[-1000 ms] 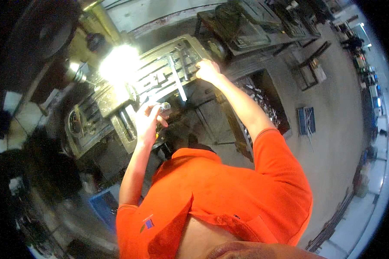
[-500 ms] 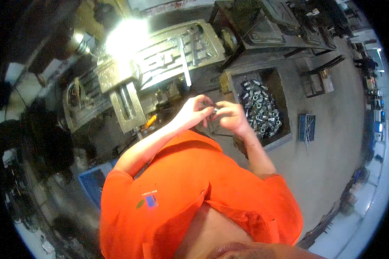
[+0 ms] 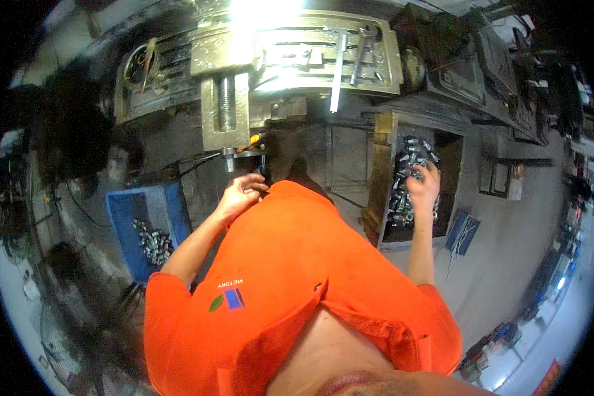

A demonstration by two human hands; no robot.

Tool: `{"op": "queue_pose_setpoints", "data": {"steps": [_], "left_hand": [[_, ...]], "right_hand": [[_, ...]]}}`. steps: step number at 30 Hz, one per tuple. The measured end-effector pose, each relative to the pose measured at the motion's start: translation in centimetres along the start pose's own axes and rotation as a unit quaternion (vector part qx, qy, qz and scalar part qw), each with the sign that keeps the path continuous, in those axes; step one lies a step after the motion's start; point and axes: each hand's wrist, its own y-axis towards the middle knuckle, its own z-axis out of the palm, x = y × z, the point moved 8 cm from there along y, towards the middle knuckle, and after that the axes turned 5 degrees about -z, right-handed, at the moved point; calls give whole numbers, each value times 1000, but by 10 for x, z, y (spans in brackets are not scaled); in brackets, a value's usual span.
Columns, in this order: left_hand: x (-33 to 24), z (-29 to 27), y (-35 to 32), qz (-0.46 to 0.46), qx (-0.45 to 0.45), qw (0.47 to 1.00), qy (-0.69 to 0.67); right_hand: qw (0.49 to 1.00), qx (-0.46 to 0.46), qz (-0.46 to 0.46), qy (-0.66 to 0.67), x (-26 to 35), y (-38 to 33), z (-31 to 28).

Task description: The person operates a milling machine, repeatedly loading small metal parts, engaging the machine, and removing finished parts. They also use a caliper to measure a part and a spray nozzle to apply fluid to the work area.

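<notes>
Now hands parted, no longer joined at chest: right hand (image 3: 424, 181) reaches into bin (image 3: 380, 173) of metal parts (image 3: 402, 191), grip unclear; left hand (image 3: 242, 193) curled loosely below vise (image 3: 226, 109), contents unseen.

At twelve o'clock stands a heavy milling machine table (image 3: 290, 59), its slotted top washed out by a bright lamp glare. A long metal bar (image 3: 337, 72) lies across the slots, with a wrench (image 3: 360, 56) just beside it toward one o'clock. A vise-like block with a threaded screw (image 3: 226, 109) hangs off the near edge at eleven o'clock. Down at nine o'clock sits a blue plastic bin (image 3: 129, 211) with a small heap of metal parts (image 3: 153, 241) in it. A blue flat item (image 3: 461, 232) lies on the grey concrete floor (image 3: 508, 264) at three o'clock.
</notes>
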Motion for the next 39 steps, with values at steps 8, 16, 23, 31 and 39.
{"op": "queue_pose_setpoints", "data": {"steps": [8,16,23,31,39], "left_hand": [[48,-152,47,81,-170,982,27],[54,-158,109,-92,-148,979,-107],[11,-159,139,57,-144,968,-196],[32,-165,161,46,-63,965,-251],[-59,-183,-56,169,-104,978,-62]], "right_hand": [[938,190,11,290,162,11,94],[930,271,114,219,180,-25,89],[929,290,136,185,213,-25,102],[901,351,170,191,232,-36,143],[846,362,-28,390,296,-21,151]]}}
